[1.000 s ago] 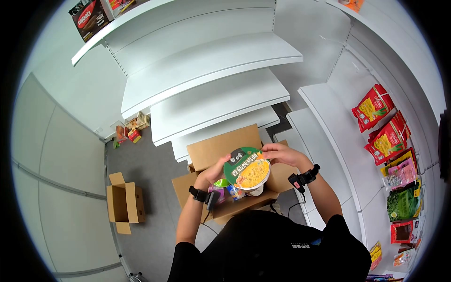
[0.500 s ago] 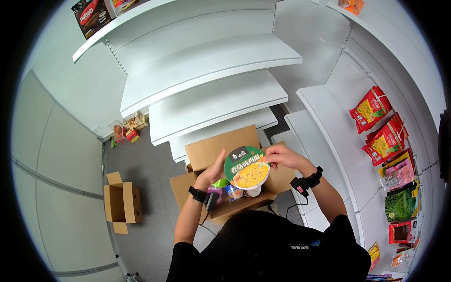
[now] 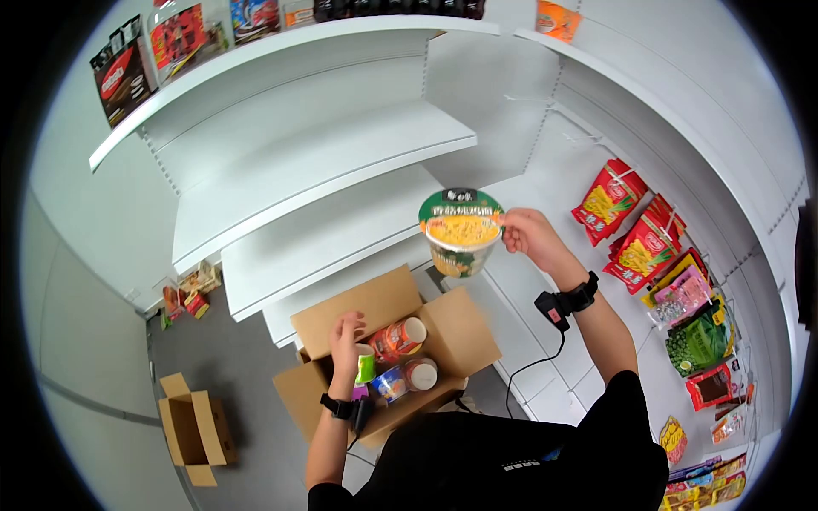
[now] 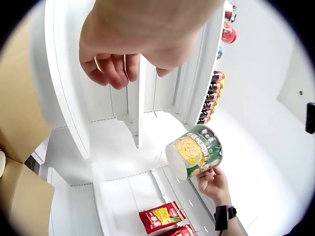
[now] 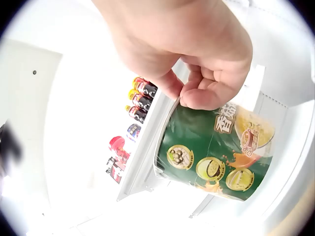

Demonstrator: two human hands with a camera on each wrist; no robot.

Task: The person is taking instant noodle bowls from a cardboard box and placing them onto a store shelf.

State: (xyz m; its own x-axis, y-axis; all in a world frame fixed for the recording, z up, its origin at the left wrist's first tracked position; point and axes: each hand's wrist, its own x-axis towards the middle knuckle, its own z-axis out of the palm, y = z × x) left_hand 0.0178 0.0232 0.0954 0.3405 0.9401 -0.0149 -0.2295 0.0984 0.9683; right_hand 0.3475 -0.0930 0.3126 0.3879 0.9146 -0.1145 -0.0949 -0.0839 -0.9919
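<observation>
My right hand (image 3: 537,243) pinches the rim of a green-and-yellow instant noodle tub (image 3: 463,234) between thumb and fingers. The tub hangs upright in the air in front of the shelves, its printed lid facing up toward the head camera. In the right wrist view the thumb and curled fingers grip the tub's edge, with its green side (image 5: 192,132) below them. Over the left part of an open cardboard box (image 3: 460,332) is my left hand (image 3: 345,345), holding nothing, its fingers loosely bent. Inside the box lie a red cup (image 3: 394,342), a blue pack (image 3: 391,385) and a green-and-white tub (image 3: 365,364).
White shelves (image 3: 324,170) rise ahead, with bottles and snack packs along the top one. Red snack bags (image 3: 609,198) hang on the right rack above other packets. Another open carton (image 3: 196,430) stands on the floor at left, with small packages (image 3: 183,298) by the wall.
The tub has gone up and away from above the box in my right hand. My left hand, earlier at its side, has let go and stays low over the box. The view has shifted right.
</observation>
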